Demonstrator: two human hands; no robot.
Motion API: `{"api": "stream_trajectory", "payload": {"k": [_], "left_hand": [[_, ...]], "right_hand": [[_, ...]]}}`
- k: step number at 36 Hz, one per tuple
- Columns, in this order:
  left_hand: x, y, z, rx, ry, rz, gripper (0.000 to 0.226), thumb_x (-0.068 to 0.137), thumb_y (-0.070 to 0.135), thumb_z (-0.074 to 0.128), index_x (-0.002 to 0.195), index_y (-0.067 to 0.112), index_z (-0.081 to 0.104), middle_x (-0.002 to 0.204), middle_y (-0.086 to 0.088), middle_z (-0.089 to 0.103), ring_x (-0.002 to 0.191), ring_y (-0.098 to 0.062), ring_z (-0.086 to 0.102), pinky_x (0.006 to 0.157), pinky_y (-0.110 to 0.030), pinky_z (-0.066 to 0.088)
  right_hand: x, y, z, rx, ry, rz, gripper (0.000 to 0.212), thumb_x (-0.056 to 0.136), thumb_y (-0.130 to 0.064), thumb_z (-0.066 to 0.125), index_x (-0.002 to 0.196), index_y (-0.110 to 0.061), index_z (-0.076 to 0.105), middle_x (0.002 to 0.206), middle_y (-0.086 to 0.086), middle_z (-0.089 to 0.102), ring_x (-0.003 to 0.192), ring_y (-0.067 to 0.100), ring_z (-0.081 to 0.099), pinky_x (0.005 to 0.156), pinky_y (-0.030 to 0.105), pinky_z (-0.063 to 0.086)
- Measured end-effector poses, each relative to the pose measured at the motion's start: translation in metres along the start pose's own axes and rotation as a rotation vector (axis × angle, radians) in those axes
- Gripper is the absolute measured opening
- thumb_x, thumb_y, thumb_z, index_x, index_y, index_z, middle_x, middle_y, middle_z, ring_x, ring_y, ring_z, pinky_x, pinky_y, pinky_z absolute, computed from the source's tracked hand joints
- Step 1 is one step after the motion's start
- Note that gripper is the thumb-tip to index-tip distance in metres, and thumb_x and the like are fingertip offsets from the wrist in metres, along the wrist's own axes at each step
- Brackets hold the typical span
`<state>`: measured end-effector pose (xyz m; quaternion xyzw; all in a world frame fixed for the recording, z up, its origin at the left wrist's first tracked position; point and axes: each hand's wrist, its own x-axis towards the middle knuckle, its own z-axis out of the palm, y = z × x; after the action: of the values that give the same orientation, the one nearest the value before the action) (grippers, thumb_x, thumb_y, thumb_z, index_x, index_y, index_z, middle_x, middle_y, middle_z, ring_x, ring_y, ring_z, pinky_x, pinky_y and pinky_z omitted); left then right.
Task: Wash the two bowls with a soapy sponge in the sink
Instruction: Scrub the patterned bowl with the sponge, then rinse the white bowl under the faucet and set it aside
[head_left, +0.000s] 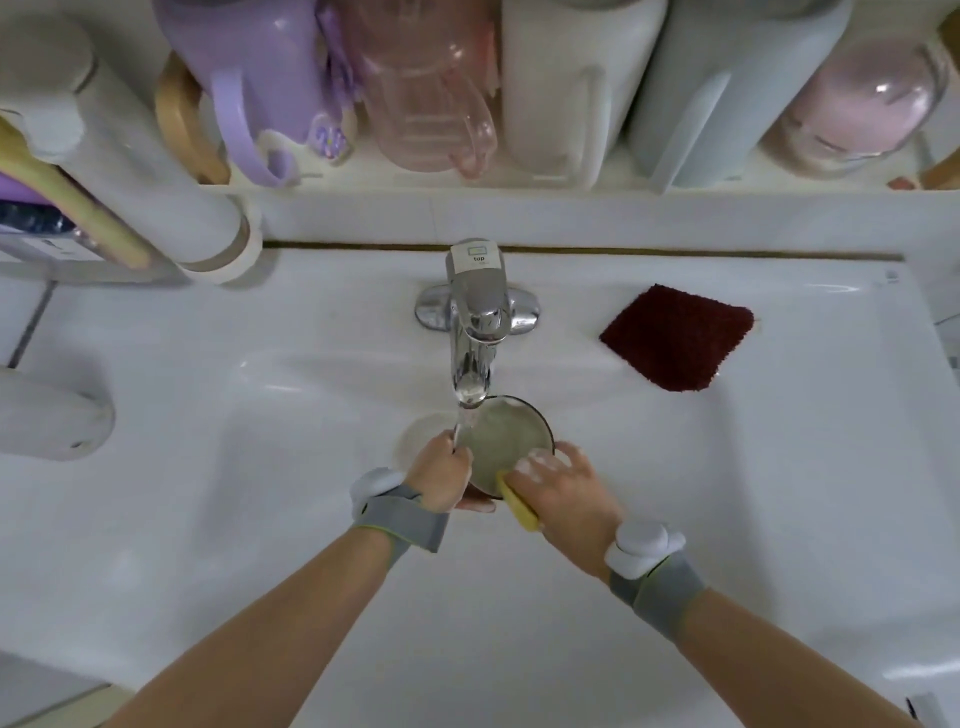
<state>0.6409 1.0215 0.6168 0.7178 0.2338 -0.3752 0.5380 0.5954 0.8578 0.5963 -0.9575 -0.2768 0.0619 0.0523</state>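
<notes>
showing white on sink (727, 493) | gleaming chrome on tap (475, 332) | showing dark maroon on cloth (678, 338) | showing yellow on sponge (519, 506) | showing grey on wrist straps (402, 514) | showing lilac on jug (260, 78)

"top" on faucet (477, 291) handle

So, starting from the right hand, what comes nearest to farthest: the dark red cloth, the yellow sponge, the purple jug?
From the right hand:
1. Yellow sponge, gripped under it at the bowl.
2. Dark red cloth, on the sink ledge, farther back on the right.
3. Purple jug, on the shelf at the back left.
</notes>
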Motion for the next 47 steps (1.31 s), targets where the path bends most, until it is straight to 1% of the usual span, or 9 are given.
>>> {"api": "stream_trajectory", "payload": {"k": [8,11,22,24,28,34,36,41,47], "left_hand": [[0.010,-0.002,0.014,0.182,0.148,0.038,0.056,0.083,0.045,0.051,0.086,-0.009,0.064,0.083,-0.027,0.068,0.077,-0.038,0.067,0.075,-0.041,0.057],[0.016,-0.004,0.008,0.037,0.070,-0.046,0.042,0.094,0.031,0.048,0.066,0.001,0.057,0.054,-0.009,0.059,0.041,-0.020,0.056,0.040,-0.021,0.045],[0.025,-0.008,-0.014,-0.049,-0.003,-0.009,0.029,0.097,0.011,0.043,0.071,0.009,0.056,0.069,-0.005,0.060,0.050,-0.010,0.060,0.050,-0.020,0.049],[0.029,-0.014,-0.016,-0.154,0.024,-0.034,0.033,0.098,0.012,0.043,0.068,0.007,0.056,0.069,-0.010,0.058,0.041,-0.008,0.059,0.046,-0.018,0.049],[0.027,-0.024,-0.025,-0.396,-0.089,-0.123,0.034,0.100,0.033,0.042,0.089,0.007,0.060,0.085,-0.011,0.064,0.074,-0.020,0.061,0.071,-0.028,0.052],[0.018,-0.025,-0.030,-0.639,-0.243,-0.073,0.047,0.095,0.045,0.047,0.127,0.012,0.056,0.129,-0.007,0.061,0.119,-0.022,0.057,0.103,-0.035,0.045],[0.020,-0.027,-0.034,-0.573,-0.218,-0.019,0.039,0.097,0.039,0.047,0.126,0.015,0.056,0.125,-0.007,0.062,0.116,-0.023,0.058,0.092,-0.036,0.051],[0.033,-0.037,-0.056,-0.433,-0.232,0.056,0.022,0.097,0.030,0.049,0.114,0.019,0.059,0.086,-0.005,0.067,0.071,-0.018,0.063,0.052,-0.024,0.051],[0.032,-0.034,-0.066,-0.208,-0.263,0.150,0.025,0.096,0.026,0.054,0.119,0.021,0.059,0.082,0.001,0.071,0.060,-0.013,0.062,0.051,-0.024,0.044]], "right_hand": [[-0.011,0.002,0.016,0.189,0.009,0.127,0.051,0.037,0.007,0.060,0.074,-0.022,0.040,0.074,-0.001,0.057,0.071,0.023,0.057,0.075,0.036,0.055],[-0.019,0.004,0.025,0.275,-0.166,0.271,0.035,0.060,0.009,0.049,0.079,-0.019,0.042,0.091,0.003,0.055,0.092,0.024,0.050,0.095,0.037,0.040],[-0.003,-0.033,0.017,0.234,-0.341,0.517,0.027,0.079,-0.004,0.041,0.097,-0.022,0.052,0.103,-0.004,0.058,0.111,0.016,0.053,0.118,0.045,-0.011],[0.007,-0.042,0.014,0.297,-0.199,0.578,0.031,0.081,-0.010,0.042,0.105,-0.022,0.056,0.106,-0.003,0.062,0.109,0.017,0.055,0.120,0.040,0.000],[0.045,-0.057,0.008,0.610,0.063,0.702,0.029,0.084,-0.017,0.044,0.110,-0.014,0.057,0.108,0.007,0.060,0.104,0.028,0.054,0.094,0.037,0.041],[0.091,-0.079,0.011,0.846,-0.090,0.646,0.079,0.078,-0.017,0.058,0.147,-0.011,0.023,0.143,0.013,0.037,0.131,0.035,0.034,0.109,0.045,0.031],[0.091,-0.076,0.007,0.951,-0.091,0.644,0.076,0.082,-0.020,0.056,0.150,-0.017,0.021,0.150,0.008,0.030,0.138,0.028,0.025,0.115,0.042,0.024],[0.089,-0.061,0.011,1.458,0.211,0.916,0.031,0.078,-0.036,0.059,0.104,-0.019,0.066,0.104,0.006,0.068,0.103,0.027,0.062,0.092,0.038,0.049],[0.092,-0.048,0.024,1.589,0.136,0.939,0.018,0.086,-0.030,0.066,0.090,-0.012,0.066,0.093,0.011,0.069,0.091,0.028,0.065,0.094,0.045,0.051]]}}
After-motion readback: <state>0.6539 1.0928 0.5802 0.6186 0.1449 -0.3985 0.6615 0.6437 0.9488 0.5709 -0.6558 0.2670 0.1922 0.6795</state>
